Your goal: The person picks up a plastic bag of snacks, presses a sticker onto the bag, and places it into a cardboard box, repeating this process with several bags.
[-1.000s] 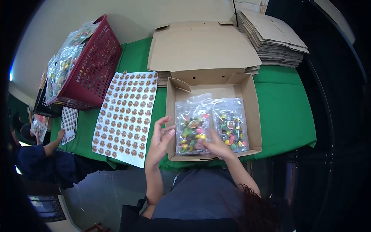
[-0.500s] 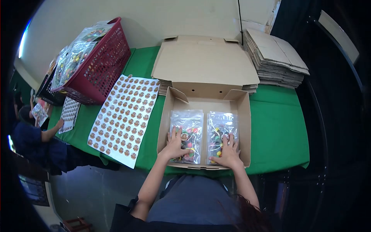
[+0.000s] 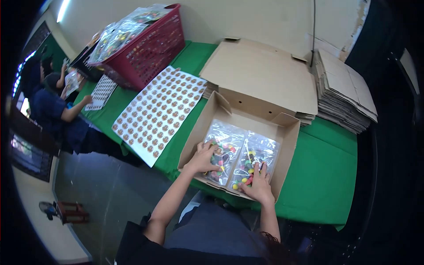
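An open cardboard box (image 3: 289, 148) sits in front of me with its lid (image 3: 265, 70) folded back. Two clear plastic bags of colourful candies lie flat inside, side by side: the left bag (image 3: 227, 132) and the right bag (image 3: 265, 143). My left hand (image 3: 203, 159) rests on the left bag near the box's left wall, fingers spread. On the lower part of the right bag lies my right hand (image 3: 259, 185), its fingers also apart. Neither hand grips anything; both press or touch the bags from above.
A sheet of round stickers (image 3: 161, 115) lies left of the box on the green cloth (image 3: 324, 176). Behind it stands a red basket (image 3: 154, 55) full of filled bags. Flattened cardboard boxes (image 3: 344, 97) are stacked at back right. Another person (image 3: 57, 110) works at the far left.
The view has turned left, so the table appears tilted and more of the people at left shows. Both hands stay on the bags; the right bag's candies show more spread out.
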{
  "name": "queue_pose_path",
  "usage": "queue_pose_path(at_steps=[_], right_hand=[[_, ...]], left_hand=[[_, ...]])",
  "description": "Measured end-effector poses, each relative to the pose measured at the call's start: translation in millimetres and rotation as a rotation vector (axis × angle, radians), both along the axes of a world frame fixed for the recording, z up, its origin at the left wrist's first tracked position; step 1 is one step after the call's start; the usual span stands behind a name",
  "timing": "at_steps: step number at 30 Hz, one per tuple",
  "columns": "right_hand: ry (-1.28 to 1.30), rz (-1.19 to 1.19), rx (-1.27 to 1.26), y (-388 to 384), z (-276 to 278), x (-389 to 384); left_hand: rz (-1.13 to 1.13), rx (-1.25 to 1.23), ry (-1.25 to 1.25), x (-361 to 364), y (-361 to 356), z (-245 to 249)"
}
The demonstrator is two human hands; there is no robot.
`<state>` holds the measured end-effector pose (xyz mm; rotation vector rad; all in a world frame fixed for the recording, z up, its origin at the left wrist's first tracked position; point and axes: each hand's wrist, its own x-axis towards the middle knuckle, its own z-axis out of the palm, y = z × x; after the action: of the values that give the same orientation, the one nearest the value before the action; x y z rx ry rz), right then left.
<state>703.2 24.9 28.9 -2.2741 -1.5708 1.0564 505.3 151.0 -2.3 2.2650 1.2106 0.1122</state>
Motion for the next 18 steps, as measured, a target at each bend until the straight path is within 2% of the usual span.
queue_pose_path(at_steps=[3,8,10,11,13,15,18], right_hand=[[-0.012,0.001,-0.003,4,-1,-3],[-0.025,-0.005,0.095,2,-16,0],[-0.082,0.053,0.146,2,-16,-1],[-0.105,0.009,0.141,3,-11,-3],[-0.126,-0.014,0.145,3,-4,-14],[-0.022,-0.097,0.295,4,2,-33],[-0.126,0.001,0.369,10,18,-82]], left_hand=[[0.023,-0.016,0.091,9,-2,4],[0.111,0.102,0.02,0,-12,7],[0.14,0.141,-0.285,-13,-22,20],[0.136,0.199,-0.389,-25,-27,22],[0.201,0.17,-0.482,-54,-42,45],[0.28,0.131,-0.582,-95,-55,56],[0.455,0.15,-0.633,-167,-74,55]])
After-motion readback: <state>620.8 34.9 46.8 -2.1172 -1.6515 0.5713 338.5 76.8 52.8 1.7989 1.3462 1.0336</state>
